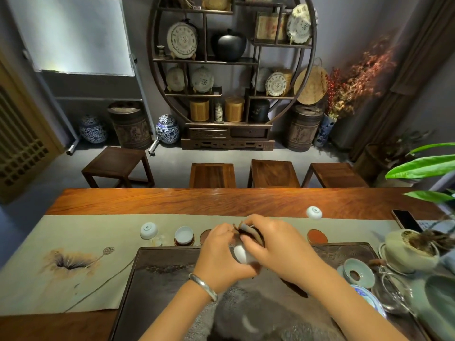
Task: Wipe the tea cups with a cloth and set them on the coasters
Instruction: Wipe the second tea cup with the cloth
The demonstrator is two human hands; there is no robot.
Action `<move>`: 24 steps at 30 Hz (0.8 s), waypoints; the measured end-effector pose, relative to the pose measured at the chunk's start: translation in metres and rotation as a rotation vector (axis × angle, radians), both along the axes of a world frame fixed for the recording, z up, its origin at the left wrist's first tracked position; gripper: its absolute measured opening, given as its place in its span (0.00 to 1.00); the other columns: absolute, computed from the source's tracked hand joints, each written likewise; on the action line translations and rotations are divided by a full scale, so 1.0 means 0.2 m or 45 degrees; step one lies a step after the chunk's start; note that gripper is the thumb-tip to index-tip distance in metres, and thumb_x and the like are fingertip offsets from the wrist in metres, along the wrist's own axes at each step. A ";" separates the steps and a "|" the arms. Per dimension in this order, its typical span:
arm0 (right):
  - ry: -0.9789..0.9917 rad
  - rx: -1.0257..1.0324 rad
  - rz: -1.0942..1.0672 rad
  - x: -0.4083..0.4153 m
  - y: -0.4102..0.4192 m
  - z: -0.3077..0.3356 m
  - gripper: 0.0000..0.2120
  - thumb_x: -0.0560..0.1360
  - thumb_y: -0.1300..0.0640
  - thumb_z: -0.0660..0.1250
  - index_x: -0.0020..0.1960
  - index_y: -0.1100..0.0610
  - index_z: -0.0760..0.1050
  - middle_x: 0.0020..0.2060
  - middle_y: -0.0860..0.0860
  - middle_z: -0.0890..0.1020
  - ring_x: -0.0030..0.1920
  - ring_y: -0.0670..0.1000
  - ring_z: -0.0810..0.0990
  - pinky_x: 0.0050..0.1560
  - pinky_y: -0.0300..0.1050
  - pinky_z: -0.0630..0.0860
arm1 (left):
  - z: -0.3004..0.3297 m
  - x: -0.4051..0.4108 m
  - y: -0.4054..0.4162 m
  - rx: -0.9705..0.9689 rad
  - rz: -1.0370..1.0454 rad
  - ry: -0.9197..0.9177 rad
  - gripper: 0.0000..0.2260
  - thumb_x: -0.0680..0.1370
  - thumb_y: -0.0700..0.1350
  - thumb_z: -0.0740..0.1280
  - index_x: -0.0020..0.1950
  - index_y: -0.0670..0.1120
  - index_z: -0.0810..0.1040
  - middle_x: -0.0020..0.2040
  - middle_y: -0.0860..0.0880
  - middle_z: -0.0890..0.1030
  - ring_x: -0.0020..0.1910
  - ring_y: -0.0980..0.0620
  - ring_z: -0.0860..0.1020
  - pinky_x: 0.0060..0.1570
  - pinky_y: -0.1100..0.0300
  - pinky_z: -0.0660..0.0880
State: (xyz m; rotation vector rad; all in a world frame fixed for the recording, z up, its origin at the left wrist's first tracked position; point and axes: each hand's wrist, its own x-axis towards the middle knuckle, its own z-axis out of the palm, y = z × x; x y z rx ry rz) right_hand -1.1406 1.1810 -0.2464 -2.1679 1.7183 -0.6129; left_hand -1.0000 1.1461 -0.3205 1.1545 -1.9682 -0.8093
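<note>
My left hand point(219, 252) grips a small white tea cup point(241, 254) over the dark tea tray point(152, 279). My right hand point(273, 244) pinches a dark brown cloth point(250, 231) against the cup's top. One white cup point(184, 235) stands upright on a coaster. Another cup point(148, 230) lies upside down on the beige runner point(81, 232), and a third upside-down cup point(314, 212) sits at the runner's far edge. A bare red-brown coaster point(317, 237) lies right of my hands; another coaster point(204, 236) shows partly behind my left hand.
A grey towel point(236, 313) lies on the tray's near part. At the right stand a celadon strainer holder point(358, 275), a glass pitcher point(394, 294), a potted plant point(411, 252) and a phone point(406, 221). Wooden stools point(211, 175) line the table's far side.
</note>
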 end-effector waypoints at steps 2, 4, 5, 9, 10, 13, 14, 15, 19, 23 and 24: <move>0.039 -0.026 0.024 0.02 0.02 -0.02 0.09 0.75 0.48 0.60 0.53 0.49 0.74 0.44 0.46 0.82 0.45 0.51 0.79 0.42 0.52 0.76 | 0.00 0.02 0.00 0.018 0.023 0.033 0.14 0.56 0.53 0.75 0.38 0.59 0.76 0.38 0.55 0.75 0.41 0.57 0.75 0.38 0.57 0.75; 0.029 -0.043 0.049 0.03 0.04 -0.03 0.09 0.75 0.48 0.60 0.53 0.47 0.74 0.42 0.46 0.82 0.42 0.49 0.79 0.40 0.49 0.76 | 0.00 0.04 0.01 0.025 0.020 0.081 0.18 0.56 0.51 0.76 0.40 0.68 0.75 0.39 0.55 0.75 0.41 0.58 0.75 0.39 0.64 0.73; 0.030 -0.046 0.059 0.03 0.05 -0.04 0.09 0.74 0.48 0.60 0.53 0.47 0.74 0.42 0.45 0.82 0.42 0.48 0.79 0.40 0.47 0.75 | -0.01 0.05 0.01 0.018 0.006 0.083 0.19 0.57 0.51 0.76 0.40 0.69 0.74 0.39 0.55 0.75 0.41 0.58 0.74 0.39 0.66 0.72; -0.026 -0.033 0.099 0.02 0.08 -0.03 0.10 0.74 0.48 0.62 0.54 0.46 0.75 0.44 0.43 0.83 0.43 0.45 0.79 0.40 0.42 0.74 | -0.01 0.05 0.03 0.029 -0.001 0.076 0.14 0.58 0.52 0.75 0.38 0.66 0.76 0.37 0.56 0.73 0.41 0.57 0.73 0.39 0.64 0.69; -0.033 -0.029 0.119 0.02 0.09 -0.02 0.10 0.73 0.48 0.62 0.54 0.45 0.75 0.43 0.43 0.82 0.42 0.45 0.78 0.39 0.42 0.74 | -0.01 0.05 0.03 0.024 0.007 0.072 0.13 0.58 0.52 0.74 0.39 0.66 0.77 0.36 0.56 0.72 0.40 0.57 0.72 0.38 0.65 0.67; -0.058 0.021 0.160 -0.02 0.12 -0.01 0.11 0.73 0.47 0.62 0.54 0.44 0.75 0.40 0.43 0.82 0.39 0.45 0.77 0.38 0.43 0.74 | 0.00 0.06 0.03 0.056 0.025 0.128 0.18 0.59 0.53 0.75 0.47 0.63 0.81 0.38 0.56 0.74 0.41 0.57 0.74 0.40 0.62 0.72; -0.074 0.045 0.151 -0.04 0.13 -0.01 0.10 0.72 0.47 0.62 0.53 0.43 0.75 0.40 0.43 0.82 0.39 0.45 0.77 0.38 0.44 0.74 | 0.00 0.06 0.03 0.070 0.029 0.150 0.20 0.58 0.53 0.76 0.49 0.63 0.81 0.39 0.56 0.75 0.42 0.56 0.75 0.42 0.60 0.74; -0.085 0.065 0.129 -0.06 0.13 -0.01 0.10 0.72 0.46 0.62 0.53 0.43 0.75 0.40 0.43 0.82 0.39 0.45 0.78 0.38 0.45 0.75 | 0.00 0.07 0.03 0.080 0.033 0.165 0.21 0.58 0.53 0.77 0.50 0.63 0.81 0.40 0.56 0.76 0.43 0.56 0.76 0.44 0.58 0.76; -0.054 0.060 -0.037 -0.16 0.12 -0.01 0.06 0.72 0.47 0.64 0.48 0.43 0.75 0.37 0.41 0.82 0.37 0.44 0.79 0.39 0.48 0.77 | 0.01 0.09 0.02 0.121 0.040 0.201 0.23 0.58 0.56 0.79 0.52 0.61 0.81 0.44 0.58 0.77 0.47 0.59 0.77 0.46 0.69 0.71; -0.169 0.014 -0.126 -0.19 0.10 -0.01 0.02 0.73 0.45 0.63 0.46 0.39 0.72 0.36 0.46 0.82 0.35 0.50 0.80 0.38 0.55 0.77 | 0.05 0.08 0.03 0.113 -0.049 0.202 0.23 0.59 0.56 0.80 0.53 0.61 0.80 0.46 0.59 0.77 0.49 0.58 0.77 0.48 0.69 0.72; -0.207 -0.019 -0.125 -0.18 0.09 -0.01 0.02 0.74 0.45 0.63 0.47 0.40 0.72 0.36 0.46 0.82 0.35 0.50 0.80 0.38 0.54 0.77 | 0.05 0.07 0.03 0.104 -0.075 0.201 0.24 0.59 0.55 0.80 0.53 0.61 0.81 0.46 0.59 0.77 0.49 0.57 0.78 0.49 0.65 0.74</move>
